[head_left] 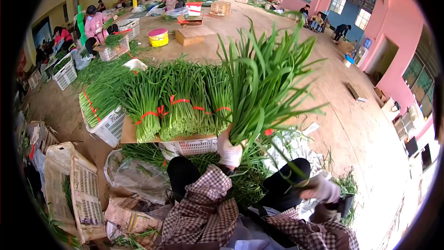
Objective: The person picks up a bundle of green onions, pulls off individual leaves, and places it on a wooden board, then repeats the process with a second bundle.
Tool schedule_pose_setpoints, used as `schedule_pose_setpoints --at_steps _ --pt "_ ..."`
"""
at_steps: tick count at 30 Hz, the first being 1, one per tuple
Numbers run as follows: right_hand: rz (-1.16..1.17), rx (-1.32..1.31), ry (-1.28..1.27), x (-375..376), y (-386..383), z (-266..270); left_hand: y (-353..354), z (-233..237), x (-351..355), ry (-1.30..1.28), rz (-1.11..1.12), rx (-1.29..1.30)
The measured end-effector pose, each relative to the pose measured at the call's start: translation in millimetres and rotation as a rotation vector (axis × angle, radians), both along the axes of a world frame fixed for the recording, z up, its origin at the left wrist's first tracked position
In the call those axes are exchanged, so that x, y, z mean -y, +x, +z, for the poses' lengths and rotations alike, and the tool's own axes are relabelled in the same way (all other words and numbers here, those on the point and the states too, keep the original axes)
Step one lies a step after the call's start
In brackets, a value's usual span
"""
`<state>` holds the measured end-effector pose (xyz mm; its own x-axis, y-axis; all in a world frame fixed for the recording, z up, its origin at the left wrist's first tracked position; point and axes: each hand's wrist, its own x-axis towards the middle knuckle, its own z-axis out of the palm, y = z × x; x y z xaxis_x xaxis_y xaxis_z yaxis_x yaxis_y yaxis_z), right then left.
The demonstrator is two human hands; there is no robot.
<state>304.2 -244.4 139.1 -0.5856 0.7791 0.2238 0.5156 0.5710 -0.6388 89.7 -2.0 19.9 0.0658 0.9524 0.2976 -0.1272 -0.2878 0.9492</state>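
Note:
My left hand (230, 150), in a white glove, grips the base of a big upright bunch of green chives (263, 83) and holds it up in front of me. Lower right by my knee, my gloved right hand (324, 189) has its fingers closed around a few thin green stalks (296, 178). Several tied bunches of chives (175, 99) with red bands lie in a row on a cardboard sheet (129, 134) just beyond my left hand. Both sleeves are checkered.
White plastic crates (108, 127) sit under and left of the bundles, with more crates (74, 180) at my left. Loose chives and plastic bags lie around my legs. Other people sit sorting greens far left and at the back. Bare floor lies to the right.

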Motion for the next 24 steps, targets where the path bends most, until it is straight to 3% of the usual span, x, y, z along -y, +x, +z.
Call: schedule_pose_setpoints --at_steps 1,2,4,6,8,9,10,11,12,13,14,15,16,17,20,21,22,24 --pt "-0.163 0.036 -0.279 10 5 -37 17 -15 -23 -0.032 -0.077 0.221" --pt "-0.326 0.061 -0.566 -12 -60 -15 32 -26 -42 -0.074 -0.158 0.433" --pt "-0.553 -0.275 -0.639 -47 -81 -48 39 27 -15 0.027 -0.033 0.346" --pt "-0.586 -0.727 -0.269 -97 -75 -103 45 30 -11 0.067 -0.055 0.332" --pt "-0.564 -0.967 -0.207 -134 -82 -83 51 3 -15 0.18 0.097 0.084" --pt "-0.587 -0.855 -0.173 -149 -87 -71 51 -5 -13 0.238 0.18 -0.039" --pt "-0.607 -0.742 -0.137 -159 -92 -62 35 17 14 0.283 0.219 -0.199" --pt "-0.585 -1.049 -0.394 -171 -91 -85 48 -31 3 0.165 0.142 -0.091" --pt "-0.556 -1.018 -0.231 -164 -108 -51 61 -72 -15 0.048 0.06 0.014" --pt "-0.593 -1.134 -0.282 -169 -108 -58 32 7 26 0.56 0.405 -0.525" --pt "-0.63 -1.249 -0.332 -171 -105 -65 27 18 36 0.586 0.37 -0.506" --pt "-0.69 -1.17 -0.151 -162 -108 -53 23 20 37 0.569 0.285 -0.505" --pt "-0.705 -1.275 -0.175 -169 -101 -67 16 18 38 0.549 0.195 -0.51" --pt "-0.69 -1.279 -0.171 -168 -96 -66 10 13 34 0.589 0.094 -0.387" --pt "-0.609 -1.187 -0.316 -164 -72 -79 -13 -47 13 0.032 -0.045 -0.073" --pt "-0.587 -1.16 -0.294 -164 -73 -81 -26 -21 14 0.047 0.015 -0.236" --pt "-0.565 -1.13 -0.28 -163 -74 -84 -27 -50 -3 0.045 -0.123 -0.108" --pt "-0.485 -1.166 -0.377 -162 -80 -94 -32 -39 3 -0.125 -0.566 0.143"
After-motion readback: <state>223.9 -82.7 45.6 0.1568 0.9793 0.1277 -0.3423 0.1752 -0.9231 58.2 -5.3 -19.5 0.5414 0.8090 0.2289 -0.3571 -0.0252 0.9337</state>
